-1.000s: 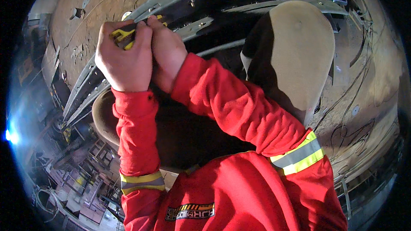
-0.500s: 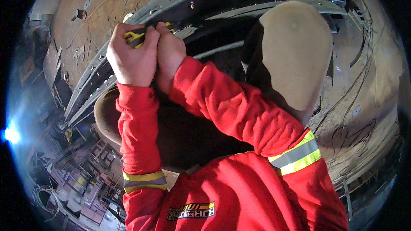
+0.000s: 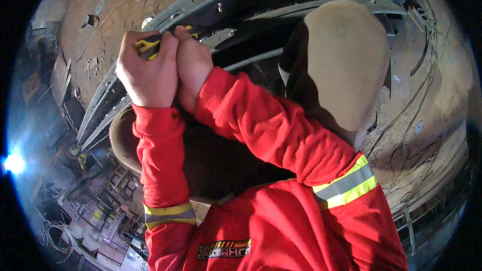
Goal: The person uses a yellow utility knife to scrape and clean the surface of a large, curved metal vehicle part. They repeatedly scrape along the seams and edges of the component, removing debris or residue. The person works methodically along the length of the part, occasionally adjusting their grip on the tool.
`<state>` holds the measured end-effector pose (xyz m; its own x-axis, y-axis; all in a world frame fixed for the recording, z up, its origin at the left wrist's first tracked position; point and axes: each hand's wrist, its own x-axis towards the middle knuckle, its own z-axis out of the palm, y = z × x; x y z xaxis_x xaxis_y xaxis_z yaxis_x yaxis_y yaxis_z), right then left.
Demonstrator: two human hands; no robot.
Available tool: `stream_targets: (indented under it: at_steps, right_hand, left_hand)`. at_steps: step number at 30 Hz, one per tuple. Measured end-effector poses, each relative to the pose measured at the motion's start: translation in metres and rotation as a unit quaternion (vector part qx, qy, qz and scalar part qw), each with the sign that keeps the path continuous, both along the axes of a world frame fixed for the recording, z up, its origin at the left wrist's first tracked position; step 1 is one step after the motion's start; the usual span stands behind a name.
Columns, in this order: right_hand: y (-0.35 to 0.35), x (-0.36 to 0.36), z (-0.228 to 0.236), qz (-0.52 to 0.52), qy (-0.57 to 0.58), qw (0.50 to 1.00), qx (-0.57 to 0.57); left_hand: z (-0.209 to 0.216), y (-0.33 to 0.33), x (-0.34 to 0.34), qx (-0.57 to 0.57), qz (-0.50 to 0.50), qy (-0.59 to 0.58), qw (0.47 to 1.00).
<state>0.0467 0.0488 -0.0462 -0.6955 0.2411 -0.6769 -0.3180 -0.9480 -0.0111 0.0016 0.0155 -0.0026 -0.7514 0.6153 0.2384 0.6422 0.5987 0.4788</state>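
Note:
My left hand [image 3: 149,73] is wrapped around a yellow-and-black hand tool [image 3: 146,46], whose exact kind is hidden by the fingers. Pressed against it, my right hand [image 3: 193,65] has its fingers curled, with another yellow-and-black bit of the tool showing just past the fingertips. Both hands are closed and sit over a long curved dark metal beam [image 3: 188,1]. Small bolts [image 3: 219,7] stick out along its flange. What the right fingers grip underneath is partly out of sight.
My bent knee [image 3: 346,55] in brown trousers stands right of the hands. A rusty brown metal surface [image 3: 120,5] lies beyond the beam. Loose cables [image 3: 409,145] trail at the right. Far left, a bright bluish light [image 3: 14,163] glares above scattered frames and metal pieces.
Both hands have shifted slightly left together with the tool. The left hand has turned a little, and its grip stays closed.

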Motion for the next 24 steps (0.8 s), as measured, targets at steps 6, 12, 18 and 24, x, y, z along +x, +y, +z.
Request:
stream_targets:
  at_steps: [6,12,18,24]
  right_hand:
    - [-0.003,-0.012,-0.025,0.035,-0.038,0.997,0.05]
    - [-0.005,-0.02,-0.019,-0.04,0.004,0.999,-0.01]
    - [0.002,-0.013,-0.017,0.02,0.007,0.998,0.054]
    - [-0.003,-0.02,-0.002,-0.029,-0.039,0.999,0.021]
  left_hand:
    - [-0.006,0.004,-0.004,-0.034,0.014,0.017,0.999]
    - [-0.006,0.007,-0.004,-0.011,0.011,0.016,1.0]
    - [-0.003,0.006,-0.008,0.005,-0.001,0.01,1.0]
    - [0.005,0.002,-0.004,0.0,0.006,0.033,0.999]
